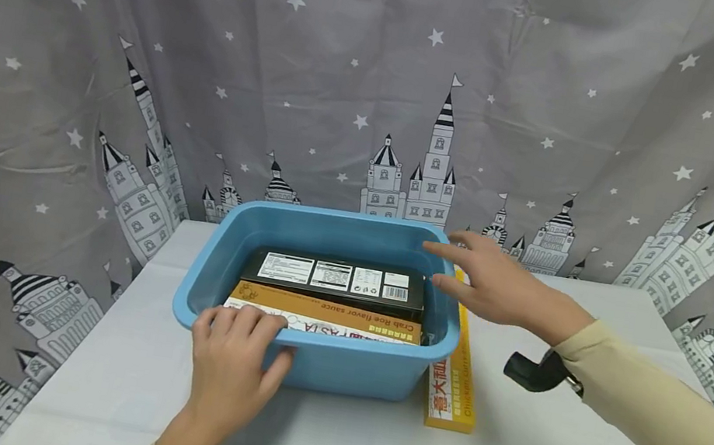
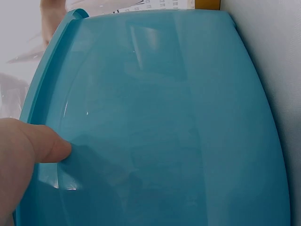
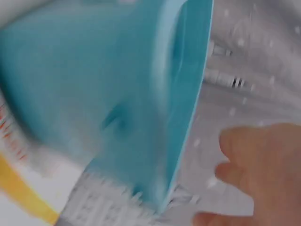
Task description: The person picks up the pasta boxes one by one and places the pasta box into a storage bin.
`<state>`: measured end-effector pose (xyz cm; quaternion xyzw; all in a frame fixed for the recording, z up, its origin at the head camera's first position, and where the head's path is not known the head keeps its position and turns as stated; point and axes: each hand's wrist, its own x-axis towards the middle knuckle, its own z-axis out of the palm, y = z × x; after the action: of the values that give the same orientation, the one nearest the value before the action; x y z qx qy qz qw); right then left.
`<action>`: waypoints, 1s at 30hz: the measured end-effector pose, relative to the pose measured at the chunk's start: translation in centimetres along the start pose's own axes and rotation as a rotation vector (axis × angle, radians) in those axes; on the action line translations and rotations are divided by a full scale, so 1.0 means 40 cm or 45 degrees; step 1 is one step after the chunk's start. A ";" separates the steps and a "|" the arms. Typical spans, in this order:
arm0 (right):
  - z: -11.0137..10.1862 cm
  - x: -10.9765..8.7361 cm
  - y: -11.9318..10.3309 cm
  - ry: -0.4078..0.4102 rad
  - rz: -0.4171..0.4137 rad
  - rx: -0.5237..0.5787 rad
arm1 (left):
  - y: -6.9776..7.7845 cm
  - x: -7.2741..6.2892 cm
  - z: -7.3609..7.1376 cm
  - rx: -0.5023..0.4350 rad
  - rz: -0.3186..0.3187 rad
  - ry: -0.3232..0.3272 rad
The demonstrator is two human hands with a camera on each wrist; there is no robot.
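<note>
A blue plastic bin (image 1: 346, 370) stands on the white table. In it lie a black box (image 1: 330, 298) with white label panels and, in front of that, an orange and white pasta box (image 1: 342, 312) marked "Crab Roe flavor sauce". My left hand (image 1: 228, 378) grips the bin's front rim, fingers over the edge and thumb (image 2: 49, 143) against the outer wall. With fingers spread, my right hand (image 1: 506, 283) hovers at the bin's right rim, holding nothing. The right wrist view, somewhat blurred, shows its fingers (image 3: 235, 141) apart from the rim.
A yellow and white pasta box (image 1: 461, 382) lies on the table (image 1: 547, 443) along the bin's right side, its far part next to the bin wall. Behind the table hangs a grey curtain (image 1: 325, 75) printed with castles and stars.
</note>
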<state>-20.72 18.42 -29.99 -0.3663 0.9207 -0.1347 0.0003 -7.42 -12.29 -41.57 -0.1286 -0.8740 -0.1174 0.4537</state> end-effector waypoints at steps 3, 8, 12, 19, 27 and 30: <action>0.017 -0.029 0.051 0.064 0.132 -0.006 | -0.001 0.000 -0.002 -0.001 -0.002 0.001; 0.082 -0.070 0.110 0.094 0.350 -0.045 | -0.001 -0.002 -0.001 0.000 -0.008 -0.012; 0.125 -0.090 0.130 0.069 0.456 -0.069 | -0.002 -0.002 0.001 0.006 -0.004 -0.011; 0.198 -0.099 0.135 0.014 0.531 -0.032 | -0.001 -0.002 0.004 -0.002 -0.005 -0.010; 0.291 -0.114 0.132 -0.058 0.581 0.046 | 0.004 0.001 0.003 -0.006 0.004 0.005; 0.325 -0.111 0.121 -0.066 0.595 0.119 | 0.002 0.001 0.002 -0.013 0.003 0.020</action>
<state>-19.43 21.57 -44.18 -0.1463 0.9729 -0.1639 0.0722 -7.48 -12.19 -41.57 -0.1312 -0.8695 -0.1224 0.4601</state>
